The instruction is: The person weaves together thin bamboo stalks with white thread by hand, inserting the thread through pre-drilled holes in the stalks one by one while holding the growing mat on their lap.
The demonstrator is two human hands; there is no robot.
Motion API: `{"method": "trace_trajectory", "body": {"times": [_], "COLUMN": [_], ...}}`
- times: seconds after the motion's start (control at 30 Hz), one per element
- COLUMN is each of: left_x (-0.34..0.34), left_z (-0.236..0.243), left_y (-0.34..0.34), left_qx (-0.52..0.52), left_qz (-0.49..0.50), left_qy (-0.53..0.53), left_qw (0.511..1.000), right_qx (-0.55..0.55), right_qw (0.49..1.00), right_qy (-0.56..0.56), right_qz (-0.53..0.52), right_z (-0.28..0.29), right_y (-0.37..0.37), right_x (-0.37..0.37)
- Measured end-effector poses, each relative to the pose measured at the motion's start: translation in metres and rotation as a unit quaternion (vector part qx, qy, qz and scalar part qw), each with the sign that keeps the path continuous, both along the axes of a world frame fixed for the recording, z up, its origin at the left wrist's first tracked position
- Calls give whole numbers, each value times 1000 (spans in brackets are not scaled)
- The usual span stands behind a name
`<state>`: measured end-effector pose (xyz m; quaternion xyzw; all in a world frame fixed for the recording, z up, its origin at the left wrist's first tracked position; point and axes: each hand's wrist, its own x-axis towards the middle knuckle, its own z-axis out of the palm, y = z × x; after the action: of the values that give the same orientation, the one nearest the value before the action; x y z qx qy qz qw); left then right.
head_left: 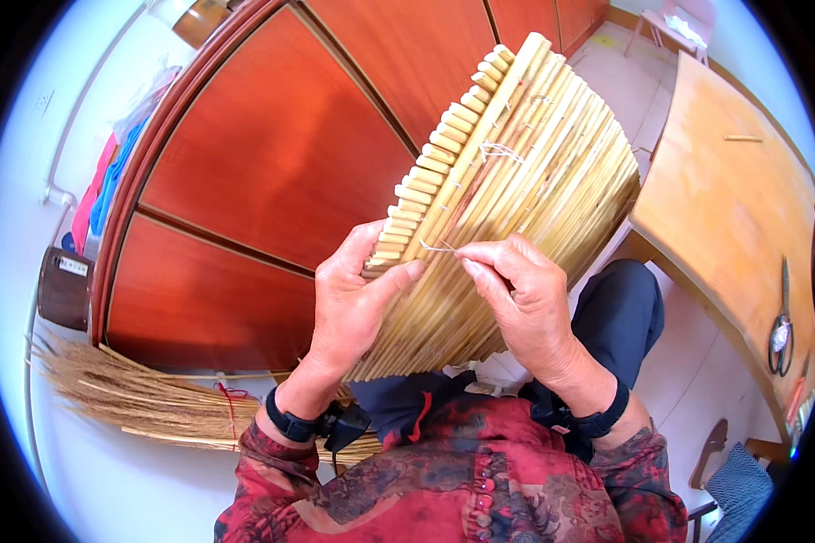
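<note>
A stiff mat of pale yellow plant stalks (539, 195), laid side by side and stitched with white thread, stands tilted over my lap. Along its upper left edge runs a row of short cut stalk ends (435, 156). My left hand (346, 294) is closed around the lower corner of that edge, thumb on the face. Close beside it, my right hand (530, 303) pinches the end of a thin white thread (439, 247) that comes out near the edge stalk. Higher up the same edge, a looped tuft of white thread (500, 152) hangs loose.
A large red-brown panelled wooden piece (272, 154) fills the left and far side. At the right, a wooden table (711, 195) bears scissors (781, 330) and a short stalk piece (743, 138). A tied bundle of brushy stalks (145, 398) lies at the lower left.
</note>
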<state>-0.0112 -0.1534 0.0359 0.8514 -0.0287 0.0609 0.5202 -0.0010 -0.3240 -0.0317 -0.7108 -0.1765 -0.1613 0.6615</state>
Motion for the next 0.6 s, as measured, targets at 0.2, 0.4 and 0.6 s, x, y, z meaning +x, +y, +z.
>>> {"method": "trace_trajectory", "body": {"times": [0.2,0.4,0.6], "left_x": [-17,-45,-74], "left_z": [0,3,-14], "left_y": [4,0,-4], "left_qx": [82,200,231], "left_qz": [-22,-66,-140], "left_qy": [-92,-221,-321], "left_qw": [992,952,907], "right_qx": [63,87,-236], "right_qw": [997,986,964], "right_qy": [31,102,-44], "right_qz": [33,103,114], "right_z": [7,9,-7], "right_y": [3,-28,-63], "right_x": [-16,-46,-79]}}
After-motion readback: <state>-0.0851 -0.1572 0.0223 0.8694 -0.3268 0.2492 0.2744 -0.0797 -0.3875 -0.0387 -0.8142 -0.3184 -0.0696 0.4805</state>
